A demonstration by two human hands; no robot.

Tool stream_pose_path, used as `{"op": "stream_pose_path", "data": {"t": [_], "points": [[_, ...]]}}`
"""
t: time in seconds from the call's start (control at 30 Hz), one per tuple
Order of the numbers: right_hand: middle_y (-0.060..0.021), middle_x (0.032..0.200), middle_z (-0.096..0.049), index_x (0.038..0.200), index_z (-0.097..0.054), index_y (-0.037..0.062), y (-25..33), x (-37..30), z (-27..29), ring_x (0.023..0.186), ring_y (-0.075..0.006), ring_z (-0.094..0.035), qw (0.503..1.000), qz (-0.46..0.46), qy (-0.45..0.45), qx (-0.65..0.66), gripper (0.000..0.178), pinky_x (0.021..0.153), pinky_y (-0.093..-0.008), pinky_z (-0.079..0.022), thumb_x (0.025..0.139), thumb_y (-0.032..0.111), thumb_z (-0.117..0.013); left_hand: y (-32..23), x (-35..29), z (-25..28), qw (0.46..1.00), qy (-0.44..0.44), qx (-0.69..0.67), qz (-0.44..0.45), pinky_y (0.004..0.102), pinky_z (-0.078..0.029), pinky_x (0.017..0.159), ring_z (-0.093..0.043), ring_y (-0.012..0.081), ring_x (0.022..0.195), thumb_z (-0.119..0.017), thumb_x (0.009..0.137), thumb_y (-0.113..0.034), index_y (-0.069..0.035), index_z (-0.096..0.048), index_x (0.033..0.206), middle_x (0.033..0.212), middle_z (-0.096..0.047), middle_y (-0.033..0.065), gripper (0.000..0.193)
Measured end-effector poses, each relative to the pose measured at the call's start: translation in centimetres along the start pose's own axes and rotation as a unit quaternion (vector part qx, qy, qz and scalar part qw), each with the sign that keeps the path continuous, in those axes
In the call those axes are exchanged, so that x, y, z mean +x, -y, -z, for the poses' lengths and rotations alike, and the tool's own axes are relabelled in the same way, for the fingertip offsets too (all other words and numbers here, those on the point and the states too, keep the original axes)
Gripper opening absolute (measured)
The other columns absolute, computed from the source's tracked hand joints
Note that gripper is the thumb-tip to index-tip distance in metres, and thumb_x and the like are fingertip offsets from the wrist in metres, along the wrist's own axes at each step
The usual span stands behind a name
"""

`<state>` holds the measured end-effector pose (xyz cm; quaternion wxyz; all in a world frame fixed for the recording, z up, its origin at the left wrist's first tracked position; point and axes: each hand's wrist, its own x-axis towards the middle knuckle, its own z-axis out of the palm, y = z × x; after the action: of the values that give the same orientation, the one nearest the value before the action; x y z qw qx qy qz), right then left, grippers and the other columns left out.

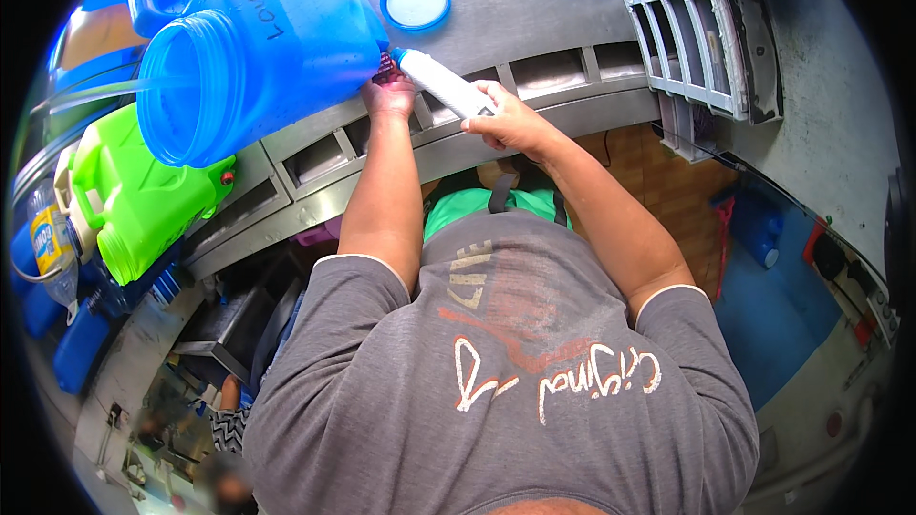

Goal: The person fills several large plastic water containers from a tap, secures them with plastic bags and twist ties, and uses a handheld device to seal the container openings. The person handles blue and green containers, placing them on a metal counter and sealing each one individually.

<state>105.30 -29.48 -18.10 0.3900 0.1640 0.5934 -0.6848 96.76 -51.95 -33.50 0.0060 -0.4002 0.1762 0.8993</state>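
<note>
A large blue water jug (315,29) lies tilted on the metal counter, its wide mouth facing left. Beside its lower right corner is my left hand (389,95), fingers closed around a small dark red ribbed piece (386,67) at the jug; the fingertips are partly hidden. My right hand (510,121) grips a white cylindrical tube (444,83) by its lower end. The tube's blue tip points up and left, close to my left hand and the jug. Behind the tube lies a round blue lid (416,0) with a whitish inside.
A clear hose (95,95) runs to the blue jug's mouth. At the left stands a green jug (148,186) with a red knob, next to a clear bottle (55,253). The slotted metal counter edge (329,167) lies before me; a white louvred frame (692,52) is at right.
</note>
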Motion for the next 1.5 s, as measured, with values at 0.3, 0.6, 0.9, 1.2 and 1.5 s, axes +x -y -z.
{"op": "stream_pose_path", "data": {"t": [0.3,0.6,0.9,1.2,1.5], "points": [[-0.0021,0.085,-0.059,0.135,-0.049,0.0068,0.0,0.2,-0.5,0.062,-0.0084,-0.051,0.998,0.027,-0.017,-0.053,0.063,0.057,-0.0243,-0.044,0.079,0.021,-0.075,-0.1,1.4,1.3,0.998,-0.043,0.038,0.009,0.0663,-0.047,0.09,-0.062,0.0344,0.098,-0.072,0.081,-0.039,-0.017,-0.066,0.104,0.103,-0.066,0.0063,0.033],[-0.0067,0.096,-0.063,0.132,-0.052,0.005,0.0,0.2,-0.1,0.072,-0.0109,-0.055,0.998,0.017,-0.025,-0.051,0.061,0.062,-0.0262,-0.048,0.078,0.02,-0.076,-0.8,3.5,3.7,1.0,-0.017,0.012,-0.001,0.0645,-0.051,0.089,-0.066,0.0337,0.092,-0.072,0.081,-0.031,-0.01,-0.066,0.105,0.099,-0.069,0.0094,0.032],[-0.0028,0.087,-0.059,0.136,-0.049,0.0067,-0.4,0.3,-0.3,0.065,-0.0086,-0.051,0.997,0.039,-0.023,-0.06,0.065,0.059,-0.0244,-0.045,0.079,0.023,-0.076,-0.8,2.5,2.5,0.999,-0.028,0.015,0.018,0.0663,-0.049,0.09,-0.066,0.0326,0.093,-0.068,0.083,-0.033,-0.011,-0.067,0.102,0.097,-0.07,0.0085,0.029],[-0.0036,0.089,-0.06,0.137,-0.048,0.0053,-0.9,0.3,-0.3,0.065,-0.0092,-0.052,0.997,0.039,-0.022,-0.063,0.068,0.059,-0.0248,-0.046,0.078,0.023,-0.076,-0.8,1.3,1.4,0.996,-0.081,0.029,0.032,0.0657,-0.051,0.087,-0.067,0.0297,0.076,-0.065,0.086,-0.037,-0.012,-0.066,0.092,0.083,-0.069,0.0095,0.025],[-0.0105,0.098,-0.064,0.132,-0.049,0.0045,-0.5,0.5,0.1,0.071,-0.0133,-0.058,0.996,0.042,-0.033,-0.065,0.064,0.062,-0.028,-0.051,0.076,0.021,-0.077,-0.6,0.6,0.8,0.994,-0.081,0.07,0.033,0.0649,-0.045,0.098,-0.065,0.0339,0.103,-0.062,0.088,-0.045,-0.009,-0.064,0.105,0.104,-0.07,0.0126,0.04]]}}
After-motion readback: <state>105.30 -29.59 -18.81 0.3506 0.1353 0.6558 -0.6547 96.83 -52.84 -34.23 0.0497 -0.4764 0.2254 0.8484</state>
